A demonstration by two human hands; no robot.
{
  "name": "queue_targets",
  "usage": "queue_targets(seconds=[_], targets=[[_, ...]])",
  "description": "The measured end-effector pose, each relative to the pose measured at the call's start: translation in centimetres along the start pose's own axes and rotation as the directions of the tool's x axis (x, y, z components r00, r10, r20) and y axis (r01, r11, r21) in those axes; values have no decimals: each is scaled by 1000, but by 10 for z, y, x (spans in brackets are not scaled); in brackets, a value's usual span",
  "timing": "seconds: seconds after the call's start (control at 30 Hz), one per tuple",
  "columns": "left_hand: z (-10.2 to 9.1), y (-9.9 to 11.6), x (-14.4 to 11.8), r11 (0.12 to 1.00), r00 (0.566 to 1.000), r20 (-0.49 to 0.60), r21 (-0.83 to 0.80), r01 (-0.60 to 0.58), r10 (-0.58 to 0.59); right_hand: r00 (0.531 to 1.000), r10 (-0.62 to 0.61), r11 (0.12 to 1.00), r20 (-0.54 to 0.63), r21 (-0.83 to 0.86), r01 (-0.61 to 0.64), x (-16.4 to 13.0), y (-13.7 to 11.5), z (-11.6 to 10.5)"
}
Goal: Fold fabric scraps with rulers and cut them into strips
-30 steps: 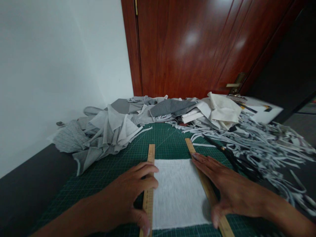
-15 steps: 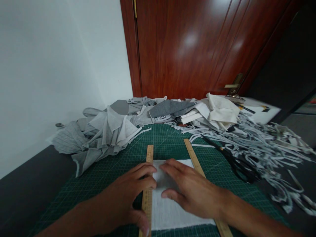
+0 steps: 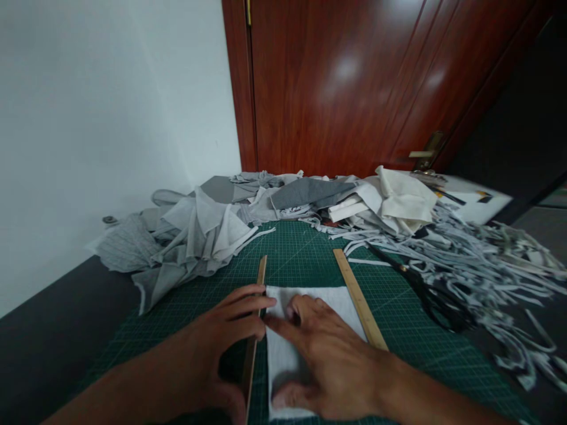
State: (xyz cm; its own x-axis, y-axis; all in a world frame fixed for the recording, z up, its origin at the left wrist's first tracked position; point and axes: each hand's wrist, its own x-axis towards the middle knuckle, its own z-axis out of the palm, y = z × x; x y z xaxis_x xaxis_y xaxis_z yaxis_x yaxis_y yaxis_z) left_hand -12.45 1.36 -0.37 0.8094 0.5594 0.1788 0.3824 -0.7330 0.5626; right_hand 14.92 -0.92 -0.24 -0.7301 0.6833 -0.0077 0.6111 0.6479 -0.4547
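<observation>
The left hand (image 3: 221, 348) curls over a wooden ruler (image 3: 253, 336) that stands tipped up on its edge, fingers (image 3: 248, 295) draped across the top and thumb low on the near end, so the hand is clamped on the ruler. Directly at its 3 o'clock, the right hand (image 3: 323, 360) lies flat with fingers spread and pressed on a white fabric rectangle (image 3: 328, 298), its index fingertip touching the ruler and the left fingers. The fabric sits on the green cutting mat (image 3: 190, 307), its left edge against the tilted ruler. A second wooden ruler (image 3: 359, 307) lies flat along the fabric's right edge, at 2 o'clock from the right hand, untouched. Black scissors (image 3: 425, 289) rest further out at 3 o'clock on the mat, beside a heap of grey fabric strips (image 3: 482, 260). At 12 o'clock lies a pile of grey and cream fabric scraps (image 3: 305, 198), with more folded grey pieces (image 3: 181, 242) at 10 o'clock near the white wall (image 3: 101, 118) and red-brown door (image 3: 349, 82).
</observation>
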Motion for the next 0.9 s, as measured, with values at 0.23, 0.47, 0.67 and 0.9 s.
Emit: queue_targets(seconds=[0.23, 0.47, 0.67, 0.9], targets=[[2, 0, -12, 999, 999, 24, -8, 31, -31, 997, 69, 997, 17, 30, -70, 7, -9, 0], [5, 8, -13, 998, 999, -1, -40, 41, -41, 996, 83, 996, -40, 36, -82, 10, -9, 0], [9, 2, -14, 986, 994, 9, -124, 110, -110, 997, 68, 998, -40, -4, -68, 11, -8, 3], [17, -2, -15, 972, 956, -237, -194, 130, -175, 996, 67, 998, -53, -3, -67, 11, -6, 6]])
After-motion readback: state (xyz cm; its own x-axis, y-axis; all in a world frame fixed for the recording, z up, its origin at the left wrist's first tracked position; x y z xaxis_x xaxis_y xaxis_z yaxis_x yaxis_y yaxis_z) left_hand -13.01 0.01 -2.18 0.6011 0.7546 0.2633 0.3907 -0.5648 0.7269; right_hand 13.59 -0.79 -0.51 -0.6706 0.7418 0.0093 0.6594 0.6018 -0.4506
